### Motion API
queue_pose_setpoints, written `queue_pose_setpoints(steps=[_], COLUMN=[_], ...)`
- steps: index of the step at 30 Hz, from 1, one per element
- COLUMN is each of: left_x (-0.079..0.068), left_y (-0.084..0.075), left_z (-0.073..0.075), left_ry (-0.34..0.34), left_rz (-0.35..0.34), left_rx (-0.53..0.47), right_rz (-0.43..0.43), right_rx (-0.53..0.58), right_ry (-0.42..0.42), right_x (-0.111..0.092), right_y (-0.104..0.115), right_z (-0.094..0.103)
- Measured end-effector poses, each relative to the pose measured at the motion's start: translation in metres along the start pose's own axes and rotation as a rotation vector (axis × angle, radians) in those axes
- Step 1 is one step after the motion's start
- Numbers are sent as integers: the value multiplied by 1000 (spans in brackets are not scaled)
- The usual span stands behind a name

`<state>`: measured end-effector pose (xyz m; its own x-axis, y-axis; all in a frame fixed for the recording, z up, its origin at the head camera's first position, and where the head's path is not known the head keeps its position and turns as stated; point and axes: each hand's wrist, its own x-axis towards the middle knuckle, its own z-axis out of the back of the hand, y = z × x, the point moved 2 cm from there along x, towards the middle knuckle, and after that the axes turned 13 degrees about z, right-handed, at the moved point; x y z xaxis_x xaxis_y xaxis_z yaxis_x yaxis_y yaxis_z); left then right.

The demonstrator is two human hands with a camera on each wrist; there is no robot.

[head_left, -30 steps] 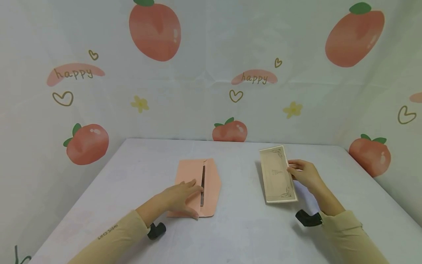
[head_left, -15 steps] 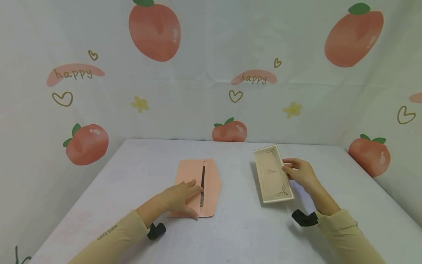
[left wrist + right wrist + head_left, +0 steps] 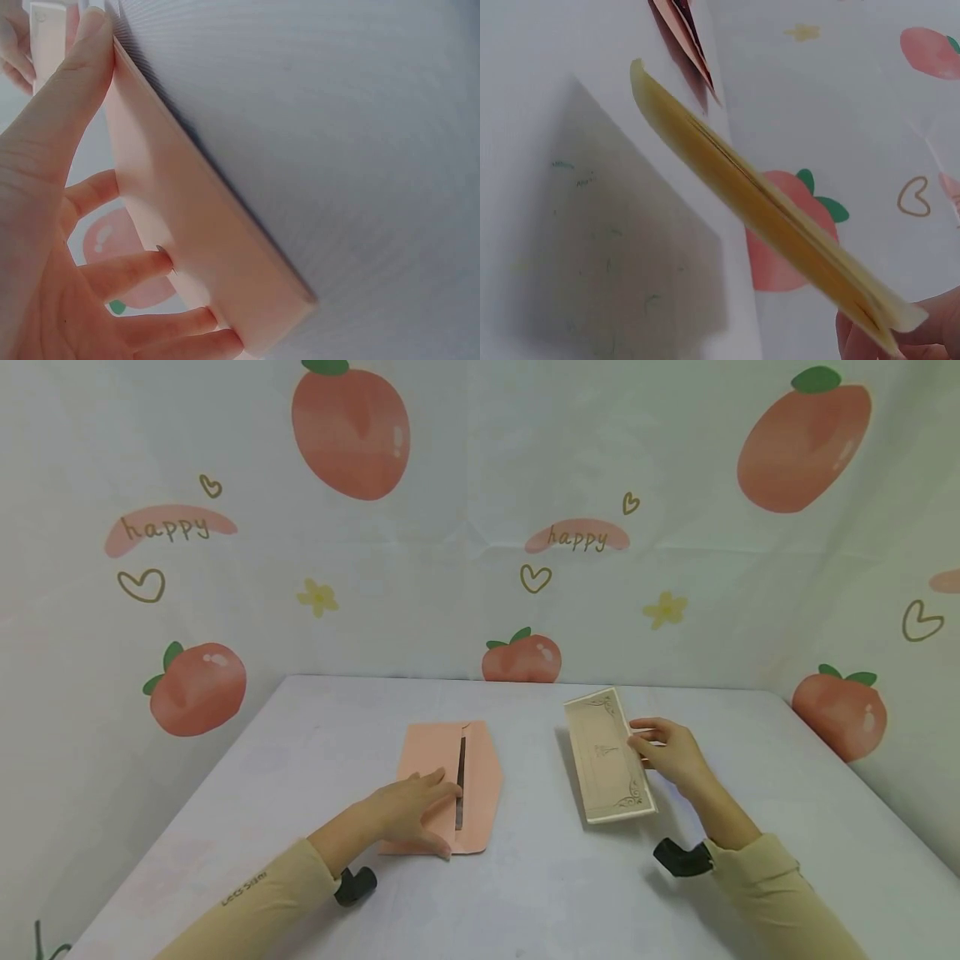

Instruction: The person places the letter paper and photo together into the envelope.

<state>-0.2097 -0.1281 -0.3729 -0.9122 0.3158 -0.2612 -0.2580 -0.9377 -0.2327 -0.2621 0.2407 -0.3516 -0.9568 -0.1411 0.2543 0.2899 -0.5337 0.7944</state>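
A pink envelope [image 3: 483, 802] lies on the table left of centre, its pointed flap unfolded to the right and a dark slit showing at its mouth. My left hand [image 3: 408, 806] rests on it with spread fingers, thumb at the near edge; the left wrist view shows the fingertips touching the pink paper [image 3: 202, 232]. To the right, my right hand [image 3: 671, 758] pinches a cream card with printed corner scrolls [image 3: 606, 760] by its right edge. The card is tilted above the table and casts a shadow. Seen edge-on in the right wrist view, the folded card [image 3: 735, 187] shows layers.
White cloth covers the table [image 3: 300, 727], and a backdrop [image 3: 450, 460] printed with peaches, hearts and flowers rises behind it. Black wrist-camera mounts [image 3: 682, 857] hang below both cuffs. A strip of table lies between the envelope and the card.
My right hand has carried the card leftward, closer to the envelope, with the card tilting slightly. The left hand and the envelope have stayed in place.
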Motion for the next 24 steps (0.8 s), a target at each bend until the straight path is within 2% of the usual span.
queue_pose_setpoints(steps=[17, 24], left_x=[0, 1], left_y=[-1, 0], left_z=[-1, -2], left_ry=[-17, -13], left_rz=[-9, -4], left_rx=[10, 9], right_rz=[17, -12], right_rx=[39, 35], right_ry=[12, 25], right_x=[5, 6], right_y=[5, 8], right_z=[-19, -25])
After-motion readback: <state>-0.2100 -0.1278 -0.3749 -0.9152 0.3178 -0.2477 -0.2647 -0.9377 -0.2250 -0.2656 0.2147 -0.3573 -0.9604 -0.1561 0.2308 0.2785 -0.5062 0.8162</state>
